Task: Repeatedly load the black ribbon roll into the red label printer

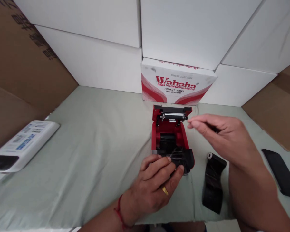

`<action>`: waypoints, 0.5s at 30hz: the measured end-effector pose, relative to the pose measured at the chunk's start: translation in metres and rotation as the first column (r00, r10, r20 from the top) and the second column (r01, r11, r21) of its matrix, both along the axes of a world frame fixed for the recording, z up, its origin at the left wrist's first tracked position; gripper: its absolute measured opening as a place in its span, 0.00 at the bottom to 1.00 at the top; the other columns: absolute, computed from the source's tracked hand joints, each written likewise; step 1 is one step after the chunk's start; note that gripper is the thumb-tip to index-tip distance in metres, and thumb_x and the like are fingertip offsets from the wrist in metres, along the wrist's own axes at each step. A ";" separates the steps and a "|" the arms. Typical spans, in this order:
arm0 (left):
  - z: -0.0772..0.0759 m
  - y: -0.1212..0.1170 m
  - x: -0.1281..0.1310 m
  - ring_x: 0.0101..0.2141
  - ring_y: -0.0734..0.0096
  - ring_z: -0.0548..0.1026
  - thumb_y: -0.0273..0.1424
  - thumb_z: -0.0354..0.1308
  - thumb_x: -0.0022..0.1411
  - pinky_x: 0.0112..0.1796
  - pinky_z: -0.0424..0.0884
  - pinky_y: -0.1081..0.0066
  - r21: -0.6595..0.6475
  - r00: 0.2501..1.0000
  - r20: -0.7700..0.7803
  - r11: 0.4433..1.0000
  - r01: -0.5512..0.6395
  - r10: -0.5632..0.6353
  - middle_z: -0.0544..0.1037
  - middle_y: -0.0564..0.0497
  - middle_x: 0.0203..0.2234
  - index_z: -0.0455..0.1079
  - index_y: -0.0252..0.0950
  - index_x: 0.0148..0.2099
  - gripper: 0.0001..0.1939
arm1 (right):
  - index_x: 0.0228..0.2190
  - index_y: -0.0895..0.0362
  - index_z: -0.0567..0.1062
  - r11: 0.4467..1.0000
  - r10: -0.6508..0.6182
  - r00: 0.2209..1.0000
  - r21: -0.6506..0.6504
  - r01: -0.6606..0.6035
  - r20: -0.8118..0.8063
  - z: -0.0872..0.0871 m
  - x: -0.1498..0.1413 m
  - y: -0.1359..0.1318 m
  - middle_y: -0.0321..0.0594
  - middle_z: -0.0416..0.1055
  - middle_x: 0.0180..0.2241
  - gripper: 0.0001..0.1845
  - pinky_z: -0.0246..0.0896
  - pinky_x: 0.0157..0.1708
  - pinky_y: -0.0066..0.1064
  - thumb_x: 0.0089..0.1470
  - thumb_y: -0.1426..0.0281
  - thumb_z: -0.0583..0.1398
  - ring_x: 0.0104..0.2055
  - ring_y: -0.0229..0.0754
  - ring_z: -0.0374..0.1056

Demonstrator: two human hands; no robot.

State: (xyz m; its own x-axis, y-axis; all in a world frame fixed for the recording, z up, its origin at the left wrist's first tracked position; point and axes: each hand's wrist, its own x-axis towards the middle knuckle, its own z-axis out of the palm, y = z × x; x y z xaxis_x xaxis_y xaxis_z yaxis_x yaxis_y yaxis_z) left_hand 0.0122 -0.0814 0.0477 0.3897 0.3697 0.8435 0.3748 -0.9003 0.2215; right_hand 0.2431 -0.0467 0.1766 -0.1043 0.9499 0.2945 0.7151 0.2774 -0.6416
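A small red and black printer [184,137] stands with its lid [157,112] raised, showing a roller [174,117] in the lid. Black ribbon film [168,140] lies inside the body and is bunched over the front edge. My left hand [154,183] bends over that front edge, its fingers and thumb holding the film there. Beside the lid's right side, my right hand [219,135] is closed in a pinch near the roller's end. What its fingertips hold, if anything, I cannot make out. A partly unrolled black ribbon roll [214,180] lies to the right of the printer.
Behind the printer stands a white and red water carton [177,83], against stacked white boxes [99,54]. A white device with a label [26,141] lies at the left, and a black phone-like slab [281,174] at the right. Pale green cloth [99,145] covers the table.
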 end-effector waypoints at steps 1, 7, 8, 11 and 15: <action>0.000 0.000 0.000 0.52 0.65 0.77 0.19 0.59 0.73 0.66 0.67 0.63 0.001 1.000 0.001 1.000 0.012 -0.012 0.87 0.49 0.40 0.81 0.36 0.57 0.16 | 0.45 0.51 0.87 0.994 -0.063 0.998 0.091 0.062 0.008 -0.001 0.003 0.001 0.38 0.88 0.44 0.14 0.76 0.46 0.33 0.73 0.59 0.63 0.43 0.43 0.83; 0.000 0.001 0.002 0.51 0.66 0.77 0.19 0.59 0.72 0.67 0.65 0.62 -0.014 0.999 -0.015 0.999 0.038 -0.038 0.88 0.50 0.40 0.81 0.35 0.55 0.15 | 0.68 0.58 0.74 0.943 0.002 0.955 0.319 -0.101 0.296 -0.030 0.009 0.028 0.53 0.75 0.69 0.28 0.68 0.70 0.54 0.75 0.58 0.60 0.70 0.56 0.71; 0.001 0.001 0.001 0.51 0.65 0.77 0.20 0.58 0.72 0.67 0.66 0.62 -0.015 0.999 -0.010 0.999 0.050 -0.050 0.88 0.49 0.39 0.81 0.34 0.54 0.15 | 0.68 0.59 0.74 0.939 0.043 0.943 0.308 -0.150 0.330 -0.032 0.008 0.031 0.54 0.75 0.69 0.28 0.65 0.72 0.56 0.76 0.58 0.60 0.72 0.57 0.69; 0.004 -0.001 -0.003 0.51 0.64 0.78 0.20 0.58 0.67 0.65 0.68 0.61 -0.024 0.996 -0.021 0.996 0.086 -0.086 0.87 0.48 0.38 0.81 0.32 0.53 0.16 | 0.63 0.61 0.78 0.937 0.104 0.923 0.275 -0.216 0.371 -0.029 0.006 0.027 0.54 0.79 0.63 0.23 0.70 0.68 0.53 0.76 0.62 0.59 0.66 0.56 0.73; 0.009 -0.003 -0.009 0.47 0.65 0.77 0.19 0.57 0.65 0.60 0.70 0.62 -0.014 0.995 -0.068 0.997 0.073 -0.074 0.87 0.50 0.38 0.81 0.34 0.52 0.18 | 0.54 0.58 0.83 0.944 0.201 0.883 0.159 -0.290 0.424 -0.013 0.005 0.003 0.49 0.83 0.55 0.17 0.78 0.54 0.43 0.76 0.71 0.56 0.54 0.49 0.78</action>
